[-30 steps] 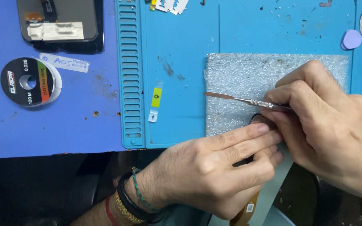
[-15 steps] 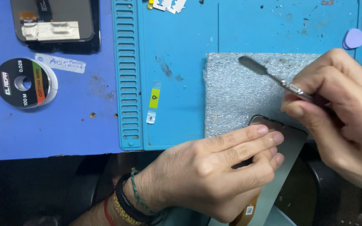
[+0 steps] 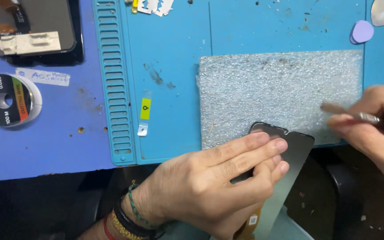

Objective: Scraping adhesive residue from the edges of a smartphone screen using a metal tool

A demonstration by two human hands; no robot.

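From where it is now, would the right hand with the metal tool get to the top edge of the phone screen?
Probably yes. The right hand holds the metal tool just right of the phone screen, with only bare foam sheet between; the left hand covers its left side.

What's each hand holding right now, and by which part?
Left hand pinches the phone screen panel near its upper end. Right hand holds a thin metal pry tool by its handle.
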